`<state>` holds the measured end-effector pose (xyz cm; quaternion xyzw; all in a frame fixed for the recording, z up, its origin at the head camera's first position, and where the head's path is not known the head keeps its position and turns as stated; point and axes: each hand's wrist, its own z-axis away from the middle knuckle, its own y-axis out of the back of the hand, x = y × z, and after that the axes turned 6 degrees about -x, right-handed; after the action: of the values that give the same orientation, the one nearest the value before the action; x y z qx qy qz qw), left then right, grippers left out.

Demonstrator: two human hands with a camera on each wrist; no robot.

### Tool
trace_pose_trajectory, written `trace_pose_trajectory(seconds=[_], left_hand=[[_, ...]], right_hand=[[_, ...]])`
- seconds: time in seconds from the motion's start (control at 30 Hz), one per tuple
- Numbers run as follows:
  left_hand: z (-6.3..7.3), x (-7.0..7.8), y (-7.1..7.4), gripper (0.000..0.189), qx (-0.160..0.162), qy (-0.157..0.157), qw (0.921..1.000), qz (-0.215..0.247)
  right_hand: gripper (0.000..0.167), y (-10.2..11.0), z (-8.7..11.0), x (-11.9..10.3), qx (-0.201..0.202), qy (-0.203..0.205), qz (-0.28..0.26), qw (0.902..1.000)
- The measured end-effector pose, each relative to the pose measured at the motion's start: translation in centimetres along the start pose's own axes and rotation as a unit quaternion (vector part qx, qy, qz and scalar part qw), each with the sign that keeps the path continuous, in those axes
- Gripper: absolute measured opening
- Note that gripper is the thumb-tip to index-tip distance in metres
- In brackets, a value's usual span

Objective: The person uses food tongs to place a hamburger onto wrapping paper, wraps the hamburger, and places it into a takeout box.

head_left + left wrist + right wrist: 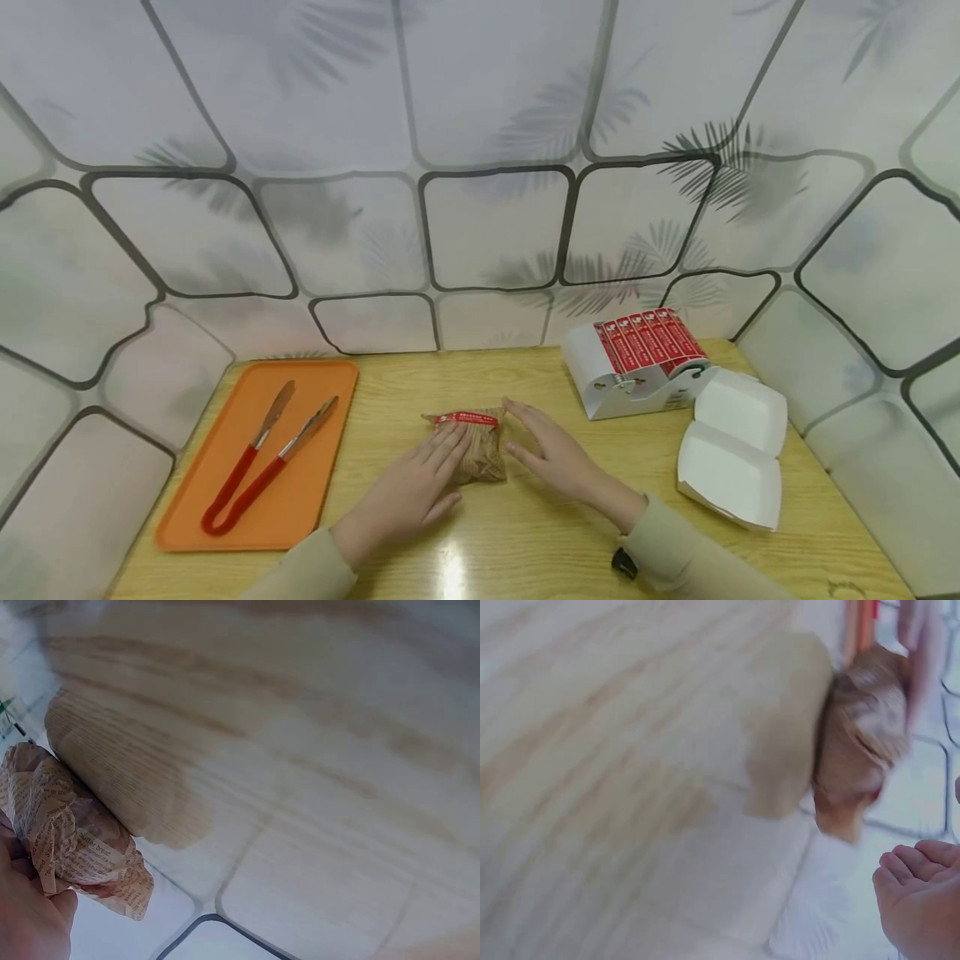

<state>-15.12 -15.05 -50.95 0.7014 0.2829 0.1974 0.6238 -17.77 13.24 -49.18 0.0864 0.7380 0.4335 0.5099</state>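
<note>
A small parcel (483,461) in crumpled brown printed paper, with a red sticker (467,418) across its top, lies mid-table. What the paper wraps is hidden. My left hand (405,492) rests on its left side with fingers straight. The left wrist view shows the parcel (90,840) low on the left, right against the left hand (34,919). To the right, my right hand (558,454) has its fingers extended, fingertips near the parcel's upper right corner. In the right wrist view a gap separates the right hand (922,900) from the parcel (862,742).
On the left lies an orange tray (327,467) bearing red-handled tongs (238,483). A white holder (588,375) with several red sticker rolls (651,340) stands at the back right. In front of it sits an opened white takeaway box (729,475). A patterned wall backs the wooden table.
</note>
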Motion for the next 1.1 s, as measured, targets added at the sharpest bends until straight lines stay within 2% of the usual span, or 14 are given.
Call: trace_pose_trajectory(seconds=[0.23, 0.43, 0.53, 0.77, 0.87, 1.1], left_hand=[[0.1, -0.1, 0.4, 0.076, -0.007, -0.003, 1.0000, 0.000], [0.2, -0.2, 0.4, 0.076, -0.014, -0.003, 0.9999, 0.003], [0.3, -0.4, 0.3, 0.077, -0.016, 0.001, 0.9999, 0.004], [0.5, -0.6, 0.1, 0.078, -0.011, -0.001, 0.9999, 0.000], [0.4, -0.6, 0.0, 0.078, -0.014, -0.002, 0.9999, 0.000], [0.5, -0.6, 0.2, 0.079, -0.016, -0.001, 0.9999, -0.005]], right_hand=[[0.052, 3.7, 2.6, 1.0, 0.102, -0.001, -0.040, 0.9939], [0.046, 7.0, 4.9, 1.9, 0.180, 0.024, -0.082, 0.9800], [0.042, 8.6, 6.2, 2.4, 0.208, 0.029, -0.110, 0.9714], [0.040, 11.9, 9.7, 4.2, 0.251, -0.013, -0.165, 0.9537], [0.038, 13.2, 11.2, 5.1, 0.280, -0.027, -0.180, 0.9427], [0.034, 15.2, 14.2, 7.0, 0.361, -0.054, -0.235, 0.9010]])
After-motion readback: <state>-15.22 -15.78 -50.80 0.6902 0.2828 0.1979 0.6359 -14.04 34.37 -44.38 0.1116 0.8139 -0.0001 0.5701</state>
